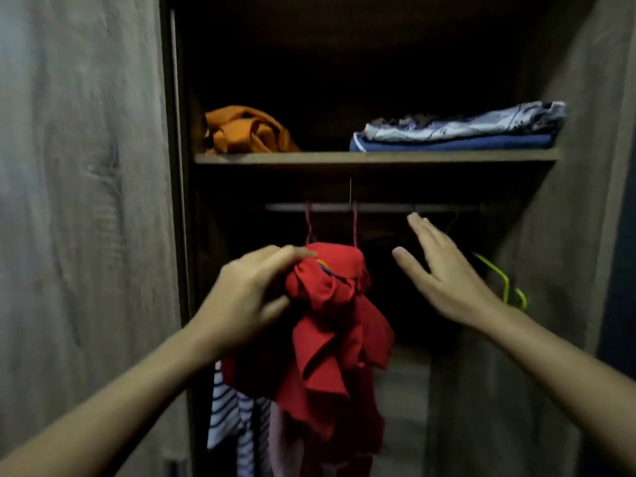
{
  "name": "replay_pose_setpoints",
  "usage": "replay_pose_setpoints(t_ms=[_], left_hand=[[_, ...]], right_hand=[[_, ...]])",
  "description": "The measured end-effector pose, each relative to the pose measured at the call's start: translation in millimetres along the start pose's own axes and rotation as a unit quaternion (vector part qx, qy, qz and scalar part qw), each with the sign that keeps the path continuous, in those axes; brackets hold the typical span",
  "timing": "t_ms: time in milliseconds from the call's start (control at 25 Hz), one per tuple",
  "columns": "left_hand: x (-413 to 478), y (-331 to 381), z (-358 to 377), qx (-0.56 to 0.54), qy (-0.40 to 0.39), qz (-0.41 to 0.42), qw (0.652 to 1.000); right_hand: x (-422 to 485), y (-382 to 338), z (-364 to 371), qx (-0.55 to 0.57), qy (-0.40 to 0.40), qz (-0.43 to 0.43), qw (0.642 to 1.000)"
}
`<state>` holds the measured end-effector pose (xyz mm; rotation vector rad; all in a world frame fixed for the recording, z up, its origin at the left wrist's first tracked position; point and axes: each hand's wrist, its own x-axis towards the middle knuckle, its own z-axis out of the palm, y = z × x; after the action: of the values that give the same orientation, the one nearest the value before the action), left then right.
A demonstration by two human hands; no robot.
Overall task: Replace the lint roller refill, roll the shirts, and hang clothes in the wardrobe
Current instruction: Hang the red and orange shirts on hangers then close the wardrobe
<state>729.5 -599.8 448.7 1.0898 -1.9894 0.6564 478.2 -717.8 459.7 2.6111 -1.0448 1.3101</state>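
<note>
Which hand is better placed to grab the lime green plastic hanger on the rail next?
Right. The right hand is open, empty and beside the lime green plastic hanger; the left hand is bunching the red shirt.

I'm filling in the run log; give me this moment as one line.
step: hanging | left hand: grips red shirt | right hand: open, below rail | green hangers: bare, right

Home bedroom closet: wood-grain wardrobe (79,201), shelf (375,157) with folded clothes (457,132) and an orange bundle (246,130), hanging rail (378,208) with hangers (499,277) and a striped garment (227,411).
</note>
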Motion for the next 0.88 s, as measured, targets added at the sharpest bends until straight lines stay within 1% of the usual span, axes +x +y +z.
replay_pose_setpoints(t_ms=[120,160,240,320,400,520,560,600,640,680,720,800,880], left_hand=[[-53.0,2.5,35.4,-0.076,-0.004,-0.05,0.996],[-65.7,6.7,43.4,-0.096,0.003,-0.064,0.993],[-84.2,16.4,53.6,-0.137,0.02,-0.083,0.987],[-99.9,25.8,59.9,-0.173,0.037,-0.102,0.979],[-113.2,31.9,64.7,-0.185,0.052,-0.115,0.975],[-130.4,36.1,74.2,-0.175,0.047,-0.105,0.978],[-136.4,38.3,78.1,-0.168,0.041,-0.099,0.98],[-143.3,40.4,82.5,-0.155,0.036,-0.088,0.983],[-150.8,43.1,87.2,-0.139,0.032,-0.07,0.987],[-158.6,45.5,92.0,-0.124,0.025,-0.048,0.991],[-165.8,47.6,95.8,-0.116,0.014,-0.028,0.993],[-177.2,48.8,102.5,-0.121,-0.007,-0.011,0.993],[-183.9,46.3,106.0,-0.162,-0.032,-0.04,0.985]], right_hand=[[-57.7,-27.0,29.3,0.074,-0.113,-0.017,0.991],[-72.5,-33.3,38.9,0.101,-0.144,-0.008,0.984],[-94.4,-46.6,55.6,0.162,-0.173,0.028,0.971],[-107.7,-56.9,65.7,0.2,-0.141,0.052,0.968],[-114.6,-60.5,65.8,0.207,-0.118,0.057,0.97],[-122.8,-61.9,55.7,0.208,-0.174,0.055,0.961],[-127.7,-63.7,53.2,0.23,-0.206,0.066,0.949],[-133.0,-67.3,53.7,0.271,-0.23,0.097,0.93],[-138.1,-71.3,56.7,0.321,-0.244,0.139,0.904],[-142.7,-71.0,63.6,0.332,-0.239,0.173,0.896],[-146.0,-71.0,69.2,0.331,-0.228,0.2,0.894],[-149.2,-62.5,78.8,0.261,-0.201,0.207,0.921],[-145.8,-50.6,81.9,0.228,-0.157,0.216,0.936]])
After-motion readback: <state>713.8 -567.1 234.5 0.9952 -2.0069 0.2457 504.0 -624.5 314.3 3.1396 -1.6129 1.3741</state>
